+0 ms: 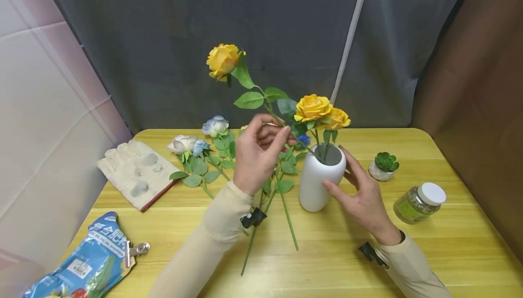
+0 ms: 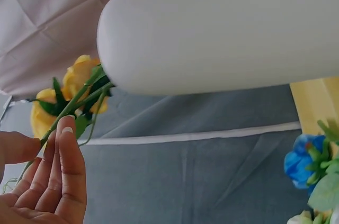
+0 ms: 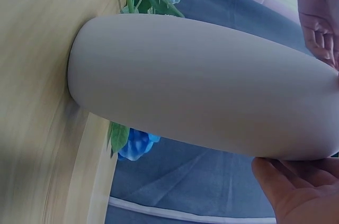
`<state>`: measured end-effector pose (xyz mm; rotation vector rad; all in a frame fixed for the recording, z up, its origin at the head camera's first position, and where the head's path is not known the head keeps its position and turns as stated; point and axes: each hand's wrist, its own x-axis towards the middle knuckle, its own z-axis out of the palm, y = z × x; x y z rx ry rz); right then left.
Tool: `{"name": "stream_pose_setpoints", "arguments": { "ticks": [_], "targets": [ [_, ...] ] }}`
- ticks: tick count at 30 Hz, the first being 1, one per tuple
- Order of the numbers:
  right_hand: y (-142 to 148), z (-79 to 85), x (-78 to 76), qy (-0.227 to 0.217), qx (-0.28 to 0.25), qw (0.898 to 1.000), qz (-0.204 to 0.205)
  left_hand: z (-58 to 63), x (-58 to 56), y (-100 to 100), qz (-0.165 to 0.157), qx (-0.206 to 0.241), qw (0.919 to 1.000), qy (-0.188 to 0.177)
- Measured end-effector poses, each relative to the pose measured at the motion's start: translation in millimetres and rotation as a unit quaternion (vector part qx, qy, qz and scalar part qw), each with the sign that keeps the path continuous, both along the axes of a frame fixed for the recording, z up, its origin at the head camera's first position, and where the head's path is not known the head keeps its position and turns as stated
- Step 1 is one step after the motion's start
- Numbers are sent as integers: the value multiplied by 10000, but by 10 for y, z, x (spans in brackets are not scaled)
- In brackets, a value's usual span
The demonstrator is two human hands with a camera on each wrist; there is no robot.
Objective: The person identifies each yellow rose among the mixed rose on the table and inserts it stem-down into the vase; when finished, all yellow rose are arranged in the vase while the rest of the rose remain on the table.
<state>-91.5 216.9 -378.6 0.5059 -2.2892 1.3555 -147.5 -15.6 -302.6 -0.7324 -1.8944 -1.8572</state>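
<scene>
My left hand (image 1: 258, 155) pinches the stem of a yellow rose (image 1: 223, 61) between thumb and fingers. That rose leans up to the left, its stem's lower end inside the mouth of a white vase (image 1: 315, 187). Two more yellow roses (image 1: 313, 107) stand in the vase, their heads just above the rim. With thumb in front and fingers behind, my right hand (image 1: 365, 198) grips the vase near its top. The right wrist view shows the vase (image 3: 196, 86) upright on the wooden table (image 3: 37, 102). In the left wrist view, the pinched stem (image 2: 66, 108) runs up to the rim.
Left of the vase lie white and pale blue roses (image 1: 215, 126) and a blue flower (image 1: 303, 139), stems toward me. A work glove (image 1: 136, 173) and a clipped blue bag (image 1: 87, 257) are at left. A small succulent (image 1: 386, 162) and a white-lidded jar (image 1: 418, 203) stand at right.
</scene>
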Motion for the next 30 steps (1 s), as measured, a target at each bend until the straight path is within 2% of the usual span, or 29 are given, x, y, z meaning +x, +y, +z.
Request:
{"name": "stream_pose_setpoints", "arguments": {
  "ticks": [14, 23, 27, 30],
  "targets": [
    [18, -5, -1, 260, 102, 9996, 106, -179, -27, 210, -4, -609, 9978, -257],
    [18, -8, -8, 297, 129, 9994, 97, -255, -39, 294, 394, -1147, 9917, -417],
    [21, -7, -5, 256, 167, 9995, 55, -296, -43, 317, 428, -969, 9926, -586],
    [26, -5, -6, 259, 199, 9995, 28, -308, -48, 337, 328, -470, 9959, -694]
  ]
}}
